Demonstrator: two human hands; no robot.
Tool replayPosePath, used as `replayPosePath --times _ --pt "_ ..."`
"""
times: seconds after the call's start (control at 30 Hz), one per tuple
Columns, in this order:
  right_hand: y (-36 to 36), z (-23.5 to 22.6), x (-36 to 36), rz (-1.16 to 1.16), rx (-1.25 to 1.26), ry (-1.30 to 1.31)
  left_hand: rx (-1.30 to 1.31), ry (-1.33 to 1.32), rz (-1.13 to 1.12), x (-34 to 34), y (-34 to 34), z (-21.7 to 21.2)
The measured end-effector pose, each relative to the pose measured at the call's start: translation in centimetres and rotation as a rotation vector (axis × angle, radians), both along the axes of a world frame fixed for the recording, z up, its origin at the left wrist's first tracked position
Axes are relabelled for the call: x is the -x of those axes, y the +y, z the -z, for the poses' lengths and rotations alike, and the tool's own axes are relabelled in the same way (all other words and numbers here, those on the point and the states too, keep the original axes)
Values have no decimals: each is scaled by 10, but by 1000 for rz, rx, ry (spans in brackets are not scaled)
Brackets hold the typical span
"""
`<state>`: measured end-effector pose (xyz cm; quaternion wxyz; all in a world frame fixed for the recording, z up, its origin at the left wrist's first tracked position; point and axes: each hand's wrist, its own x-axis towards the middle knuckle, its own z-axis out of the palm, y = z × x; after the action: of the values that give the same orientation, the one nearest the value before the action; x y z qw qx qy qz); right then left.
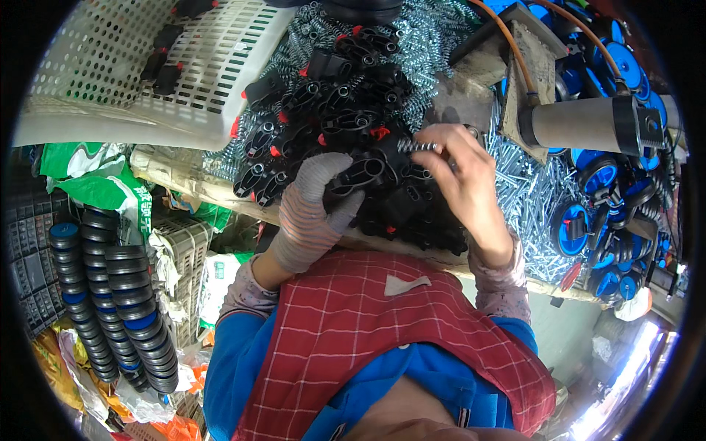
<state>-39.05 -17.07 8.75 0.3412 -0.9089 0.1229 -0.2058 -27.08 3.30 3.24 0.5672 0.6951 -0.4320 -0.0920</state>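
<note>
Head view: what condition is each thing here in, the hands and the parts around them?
Left hand, in a grey striped knit glove: grip shut on a black plastic bracket.
Right hand, bare: pinching a small steel coil spring against that bracket.
Black plastic brackets: heaped loose.
Loose steel springs: piled.
White perforated plastic basket: tilted, a few black parts inside.
Black and blue wheels: stacked in columns.

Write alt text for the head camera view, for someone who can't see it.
A gloved left hand grips a black plastic part while the bare right hand holds a small metal spring against it, over a pile of black plastic parts and loose springs. Blue wheels lie to the right, a white perforated basket upper left.
</note>
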Motion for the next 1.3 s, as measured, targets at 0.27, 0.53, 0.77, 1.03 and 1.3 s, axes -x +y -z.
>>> replayPosePath --times 0.27,0.53,0.77,1.03,1.3 --pt "15 -24 19 -453 207 -32 -62 -264 126 20 11 -7" --pt "22 -8 43 -408 -13 -110 60 -350 -164 17 20 -4" --pt "8 44 109 25 94 -86 -208 -530 -293 -25 -4 12" --pt "-46 61 275 1003 231 -311 -40 -336 -248 -15 15 19" --pt "-179 184 592 1261 -303 -367 21 -573 -307 8 11 -21"
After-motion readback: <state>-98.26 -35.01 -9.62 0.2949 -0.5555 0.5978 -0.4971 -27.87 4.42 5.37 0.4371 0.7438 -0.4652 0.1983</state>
